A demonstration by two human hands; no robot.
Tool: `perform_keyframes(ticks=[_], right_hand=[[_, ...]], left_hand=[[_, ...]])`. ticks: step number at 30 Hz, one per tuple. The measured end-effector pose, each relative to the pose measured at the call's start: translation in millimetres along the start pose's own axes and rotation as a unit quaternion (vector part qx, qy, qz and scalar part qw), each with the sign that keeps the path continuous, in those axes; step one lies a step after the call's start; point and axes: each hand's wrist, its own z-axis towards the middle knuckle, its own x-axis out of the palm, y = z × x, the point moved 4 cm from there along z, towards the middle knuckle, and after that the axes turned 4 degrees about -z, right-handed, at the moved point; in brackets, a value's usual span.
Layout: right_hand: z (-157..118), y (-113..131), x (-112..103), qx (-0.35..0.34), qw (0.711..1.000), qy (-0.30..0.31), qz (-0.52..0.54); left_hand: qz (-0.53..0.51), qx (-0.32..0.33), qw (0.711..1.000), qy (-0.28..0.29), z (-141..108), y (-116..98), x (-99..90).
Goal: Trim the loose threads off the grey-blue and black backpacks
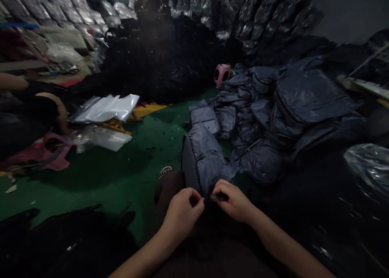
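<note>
Head view, hands pinching grey bag, held edge hidden in shadow

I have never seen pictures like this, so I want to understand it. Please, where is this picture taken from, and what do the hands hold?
No machine is here. The picture comes from a camera worn on a person's head, looking forward and down, so the two bare arms are that person's own. The left hand and the right hand both pinch the lower edge of a grey-blue padded fabric bag. Beyond it lies a heap of similar grey-blue bags, beside a green floor mat. Shiny clear plastic bags lie to the left, and a small pink plastic stool stands farther back.
</note>
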Motion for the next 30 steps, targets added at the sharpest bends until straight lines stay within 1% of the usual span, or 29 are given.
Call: perform_keyframes(ticks=[2,4,7,11,14,17,19,24,27,30], right_hand=[[4.5,11.2,-9.1,0.002,0.999,0.019,-0.038],[11.3,24.0,-20.4,-0.005,0.996,0.036,-0.083],[23.7,40.4,-33.2,-0.042,0.983,0.073,-0.162],[38.5,51.3,-33.7,-0.131,0.945,0.150,-0.259],[47.7,55.6,-29.9,-0.191,0.914,0.185,-0.307],[54.6,59.8,-28.6,-0.241,0.889,0.207,-0.330],[57.8,61.9,-29.8,-0.260,0.879,0.214,-0.338],[61.5,65.0,-31.1,-0.279,0.870,0.222,-0.342],[62.6,67.0,-26.7,-0.292,0.864,0.235,-0.337],[64.2,69.4,-21.7,-0.304,0.861,0.237,-0.333]], left_hand=[[-0.047,-0.027,0.999,0.003,0.7,7.4,1.8],[-0.072,-0.045,0.996,-0.001,0.2,11.7,2.9],[-0.072,-0.040,0.996,-0.013,-1.7,10.2,2.1],[-0.055,-0.027,0.998,-0.031,-3.0,4.9,0.4],[-0.049,-0.029,0.998,-0.040,-2.7,4.3,0.4],[-0.044,-0.031,0.997,-0.050,-2.4,4.7,-0.4],[-0.037,-0.031,0.998,-0.052,-2.6,5.1,-1.1],[-0.035,-0.032,0.997,-0.058,-3.0,8.1,-1.4],[-0.037,-0.024,0.997,-0.061,-3.6,9.8,-0.9],[-0.007,-0.004,0.998,-0.062,-4.8,8.9,-1.9]])
